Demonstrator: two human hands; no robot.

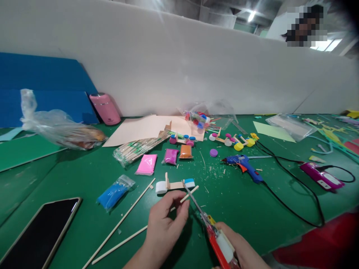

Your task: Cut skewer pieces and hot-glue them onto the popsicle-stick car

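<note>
My left hand (169, 224) is closed in a pinch around a thin wooden stick (120, 244). The stick slants up past my fingertips on the right. My right hand (238, 243) grips a red-handled utility knife (215, 243), whose long narrow blade lies across the stick near its far end. Just beyond my hands is a small car-like piece of flat wooden sticks (176, 185), with a white wheel on its left and a blue-and-white one on its right. A second wooden stick (120, 220) rests on the green table to the left.
A phone (42, 235) lies front left, near a blue clay packet (115, 192). A bundle of sticks (143, 147) and pink clay packet (146, 164) sit farther back. To the right are a blue glue gun (244, 166), its black cord and a purple power strip (321, 175).
</note>
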